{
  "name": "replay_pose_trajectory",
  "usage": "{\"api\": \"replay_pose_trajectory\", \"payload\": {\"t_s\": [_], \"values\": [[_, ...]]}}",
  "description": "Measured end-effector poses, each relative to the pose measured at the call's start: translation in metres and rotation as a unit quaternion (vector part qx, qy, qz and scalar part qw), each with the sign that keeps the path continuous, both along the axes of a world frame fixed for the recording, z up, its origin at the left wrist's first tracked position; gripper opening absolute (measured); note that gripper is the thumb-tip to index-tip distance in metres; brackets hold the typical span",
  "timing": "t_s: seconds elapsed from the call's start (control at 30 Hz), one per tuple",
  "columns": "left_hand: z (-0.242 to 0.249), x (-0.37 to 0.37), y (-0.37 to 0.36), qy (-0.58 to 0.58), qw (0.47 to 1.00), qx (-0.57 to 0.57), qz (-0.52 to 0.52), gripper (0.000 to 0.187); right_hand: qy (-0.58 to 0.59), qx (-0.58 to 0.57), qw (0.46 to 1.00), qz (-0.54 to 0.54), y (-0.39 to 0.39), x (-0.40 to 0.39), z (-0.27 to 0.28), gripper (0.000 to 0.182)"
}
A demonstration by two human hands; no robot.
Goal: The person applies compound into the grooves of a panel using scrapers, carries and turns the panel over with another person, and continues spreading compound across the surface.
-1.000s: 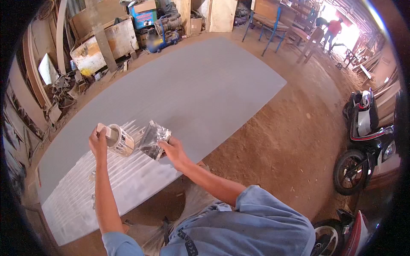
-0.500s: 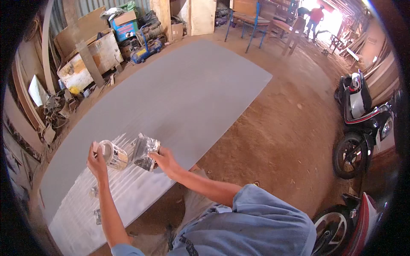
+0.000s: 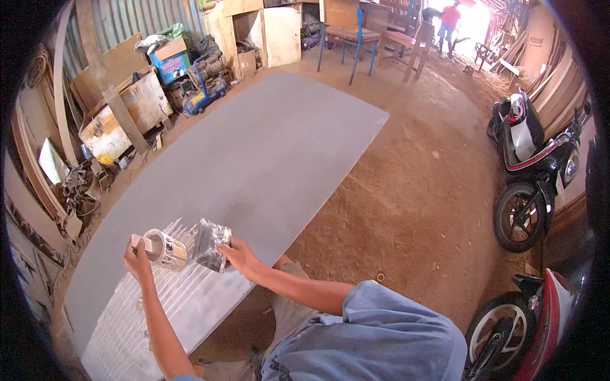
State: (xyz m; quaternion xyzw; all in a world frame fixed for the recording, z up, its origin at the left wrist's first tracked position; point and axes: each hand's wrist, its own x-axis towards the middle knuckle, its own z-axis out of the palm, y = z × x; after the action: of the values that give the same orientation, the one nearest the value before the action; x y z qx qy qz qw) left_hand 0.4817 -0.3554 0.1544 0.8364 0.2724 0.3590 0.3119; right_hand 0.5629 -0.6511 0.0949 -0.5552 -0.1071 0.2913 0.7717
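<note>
My left hand (image 3: 137,261) is closed on a pale flat wooden piece (image 3: 141,243) that overlaps the open mouth of a smeared tin can (image 3: 170,251). The can is tipped sideways, its mouth towards that hand. In my right hand (image 3: 241,256) is a broad, dark scraper (image 3: 211,246) caked with whitish paste, its blade pointing left towards the can. Both are over a large grey board (image 3: 254,146). White paste (image 3: 181,295) lies in ridged streaks across the board's near part. My left forearm hides some of it.
Two motorbikes stand at the right, one black and white (image 3: 524,171), one red (image 3: 546,317). A blue compressor (image 3: 203,98) and clutter line the left wall. Chairs (image 3: 349,38) stand at the back; a person in red (image 3: 450,19) is near the bright doorway.
The view has shifted, so the board and surroundings sit further left. Both hands appear slightly lower, still holding the same things. The can's mouth and the pale piece show more clearly.
</note>
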Motion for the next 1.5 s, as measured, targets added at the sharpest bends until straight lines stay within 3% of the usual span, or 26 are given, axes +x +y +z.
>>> {"api": "replay_pose_trajectory", "payload": {"t_s": [0.03, 0.1, 0.23, 0.4, 0.47, 0.53, 0.57, 0.6, 0.63, 0.67, 0.7, 0.9, 1.07, 1.13, 1.27, 1.33, 1.4, 1.43, 1.5], "values": [[-0.001, -0.002, 0.001, -0.001, 1.000, -0.001, 0.001, 0.034, 0.011, 0.011, 1.000, 0.000, -0.001, -0.002, 0.003, 0.020], [0.001, -0.003, 0.001, -0.080, 0.990, -0.113, -0.004, 0.032, 0.019, 0.021, 1.000, -0.002, -0.003, -0.002, 0.006, 0.020], [0.007, -0.002, 0.009, -0.094, 0.989, -0.112, -0.020, 0.035, 0.009, 0.029, 1.000, 0.003, -0.002, 0.000, -0.002, 0.020], [-0.004, 0.000, -0.001, 0.001, 0.996, 0.078, 0.039, 0.043, 0.022, 0.016, 0.999, 0.017, 0.001, 0.003, -0.014, 0.023], [-0.001, 0.006, -0.014, 0.005, 0.997, 0.060, 0.039, 0.040, -0.079, -0.107, 0.989, -0.064, 0.008, 0.000, -0.030, 0.029], [-0.018, 0.013, 0.009, -0.011, 1.000, -0.015, 0.023, 0.038, -0.057, -0.216, 0.970, -0.100, -0.001, -0.008, 0.005, 0.036], [-0.017, 0.012, 0.005, -0.009, 0.997, -0.063, 0.043, 0.038, -0.103, -0.174, 0.979, 0.010, -0.008, 0.003, -0.008, 0.039], [-0.015, 0.010, -0.001, -0.008, 0.992, -0.110, 0.065, 0.039, 0.008, -0.118, 0.993, 0.020, -0.008, 0.000, -0.005, 0.036], [-0.001, 0.014, -0.004, 0.043, 0.997, -0.017, 0.069, 0.035, 0.028, -0.056, 0.998, 0.000, -0.005, 0.001, -0.001, 0.032], [0.002, 0.015, -0.011, -0.003, 0.998, 0.005, 0.070, 0.033, 0.038, -0.034, 0.999, -0.007, -0.006, -0.002, 0.010, 0.031], [0.018, 0.014, -0.021, 0.031, 0.995, -0.047, 0.082, 0.034, 0.047, -0.013, 0.999, -0.023, -0.008, -0.003, 0.021, 0.030], [0.046, -0.008, -0.039, -0.112, 0.980, -0.153, 0.059, 0.027, 0.009, 0.024, 1.000, -0.014, 0.002, 0.009, 0.021, 0.033], [0.070, -0.020, -0.026, -0.156, 0.979, -0.118, 0.051, 0.027, -0.063, 0.051, 0.997, -0.015, 0.045, 0.033, 0.046, 0.027], [0.085, -0.025, -0.028, -0.165, 0.980, -0.099, 0.051, 0.027, -0.046, 0.027, 0.998, 0.044, 0.059, 0.037, 0.059, 0.025], [0.117, -0.035, -0.032, -0.223, 0.967, -0.117, 0.026, 0.026, 0.003, -0.019, 0.998, 0.063, 0.102, 0.040, 0.023, 0.023], [0.123, -0.038, -0.035, -0.243, 0.962, -0.125, 0.012, 0.025, 0.005, 0.019, 0.997, 0.079, 0.112, 0.030, 0.024, 0.022], [0.125, -0.041, -0.040, -0.268, 0.956, -0.120, -0.003, 0.025, 0.131, 0.045, 0.982, 0.132, 0.115, 0.017, 0.035, 0.021], [0.128, -0.043, -0.042, -0.266, 0.956, -0.121, -0.004, 0.025, 0.141, 0.047, 0.976, 0.156, 0.124, 0.019, 0.024, 0.031], [0.132, -0.046, -0.046, -0.235, 0.967, -0.095, 0.019, 0.025, 0.152, 0.052, 0.976, 0.150, 0.131, 0.012, 0.023, 0.031]]}}
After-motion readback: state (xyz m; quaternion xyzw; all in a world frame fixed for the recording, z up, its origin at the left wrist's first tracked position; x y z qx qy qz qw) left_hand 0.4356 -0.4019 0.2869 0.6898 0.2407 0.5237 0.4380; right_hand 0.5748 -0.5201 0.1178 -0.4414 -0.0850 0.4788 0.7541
